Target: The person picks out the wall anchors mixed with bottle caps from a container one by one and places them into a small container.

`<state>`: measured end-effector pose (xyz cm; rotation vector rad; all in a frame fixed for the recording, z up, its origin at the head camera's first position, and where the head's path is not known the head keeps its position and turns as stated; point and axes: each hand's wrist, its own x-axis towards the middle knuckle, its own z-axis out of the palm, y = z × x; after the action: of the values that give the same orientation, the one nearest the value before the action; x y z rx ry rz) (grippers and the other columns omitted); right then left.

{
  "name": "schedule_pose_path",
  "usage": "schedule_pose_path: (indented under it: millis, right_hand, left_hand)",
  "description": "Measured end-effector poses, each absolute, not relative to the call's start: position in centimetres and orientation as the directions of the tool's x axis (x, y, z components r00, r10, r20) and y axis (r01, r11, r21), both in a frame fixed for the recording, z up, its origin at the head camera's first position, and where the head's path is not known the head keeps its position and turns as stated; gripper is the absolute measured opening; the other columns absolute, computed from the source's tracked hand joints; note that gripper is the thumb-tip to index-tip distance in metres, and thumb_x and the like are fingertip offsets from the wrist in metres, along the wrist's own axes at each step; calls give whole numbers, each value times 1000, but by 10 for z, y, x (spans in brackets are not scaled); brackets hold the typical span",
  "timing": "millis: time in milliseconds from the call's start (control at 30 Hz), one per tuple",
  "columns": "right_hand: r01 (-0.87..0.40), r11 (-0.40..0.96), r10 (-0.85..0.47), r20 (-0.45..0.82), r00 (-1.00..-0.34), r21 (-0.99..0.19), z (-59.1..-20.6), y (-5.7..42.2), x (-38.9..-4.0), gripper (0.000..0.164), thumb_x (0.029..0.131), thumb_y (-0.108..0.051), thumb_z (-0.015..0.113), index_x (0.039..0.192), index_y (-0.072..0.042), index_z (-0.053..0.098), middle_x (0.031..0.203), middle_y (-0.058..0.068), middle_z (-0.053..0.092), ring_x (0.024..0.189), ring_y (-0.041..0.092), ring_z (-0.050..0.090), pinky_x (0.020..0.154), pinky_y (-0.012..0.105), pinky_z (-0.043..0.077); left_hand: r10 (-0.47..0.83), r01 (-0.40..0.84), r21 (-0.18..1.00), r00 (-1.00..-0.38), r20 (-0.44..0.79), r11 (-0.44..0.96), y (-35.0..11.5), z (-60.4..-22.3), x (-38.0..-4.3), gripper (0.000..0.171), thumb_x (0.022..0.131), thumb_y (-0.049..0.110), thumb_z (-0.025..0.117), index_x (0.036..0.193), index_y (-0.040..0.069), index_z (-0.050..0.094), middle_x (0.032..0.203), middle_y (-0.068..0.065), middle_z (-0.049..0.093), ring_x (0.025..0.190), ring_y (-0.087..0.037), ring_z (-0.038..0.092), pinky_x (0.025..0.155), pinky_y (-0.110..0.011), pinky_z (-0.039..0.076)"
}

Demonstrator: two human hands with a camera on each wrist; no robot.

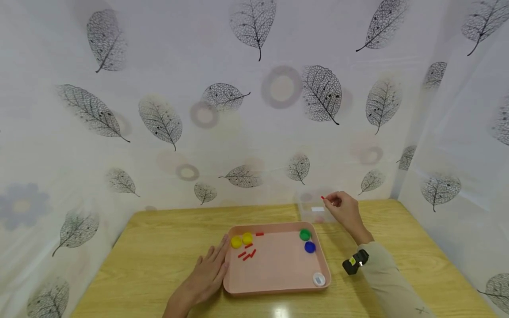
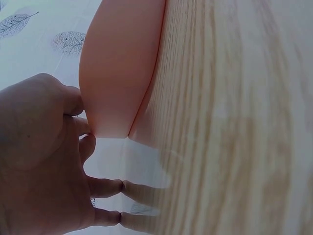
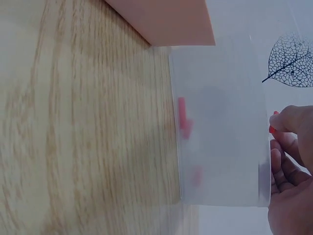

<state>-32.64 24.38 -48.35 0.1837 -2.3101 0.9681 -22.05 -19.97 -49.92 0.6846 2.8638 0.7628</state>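
Observation:
A small red stick [image 1: 322,197] is pinched between the thumb and finger of my right hand [image 1: 345,212], over a translucent box [image 1: 305,215] behind the tray's right corner. Red pieces [image 3: 182,113] show blurred through the box's wall in the right wrist view. My left hand [image 1: 204,273] lies along the left side of the pink tray [image 1: 282,265], fingers extended and touching its rim. Several red sticks [image 1: 253,253] lie scattered in the tray's left part, near two round yellow pieces [image 1: 236,242].
Along the tray's right side sit a green round piece [image 1: 305,234], a blue one [image 1: 310,247] and a white one [image 1: 319,279]. Everything stands on a wooden table [image 1: 159,247]. A leaf-patterned curtain [image 1: 246,132] rises behind the table and at both sides.

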Motion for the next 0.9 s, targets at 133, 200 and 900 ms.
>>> schedule_pose_path:
  millis: [133, 200, 900]
  right_hand:
    - [-350, 720, 109, 596, -796, -599, -484, 244, -327, 7, 86, 0, 78, 87, 3, 71, 77, 12, 67, 67, 18, 58, 60, 18, 45]
    - [-347, 723, 107, 593, -798, -598, -485, 244, -327, 7, 86, 0, 78, 87, 3, 71, 78, 12, 67, 68, 19, 58, 61, 18, 45]
    - [-318, 708, 114, 547, -829, -630, -464, 241, -309, 10, 91, -9, 77, 93, -1, 72, 81, 8, 69, 71, 17, 59, 63, 18, 46]
  left_hand:
    - [453, 402, 494, -891, 20, 771, -199, -499, -221, 58, 114, 32, 32, 167, 17, 13, 172, -2, 13, 148, -53, 25, 107, -81, 18]
    - [452, 400, 491, -892, 15, 774, -199, -499, -221, 59, 114, 32, 33, 167, 17, 13, 172, -3, 12, 148, -53, 24, 107, -81, 18]
    - [445, 394, 481, -896, 9, 783, -199, -500, -222, 59, 114, 37, 29, 167, 19, 11, 172, 0, 10, 149, -50, 23, 109, -80, 17]
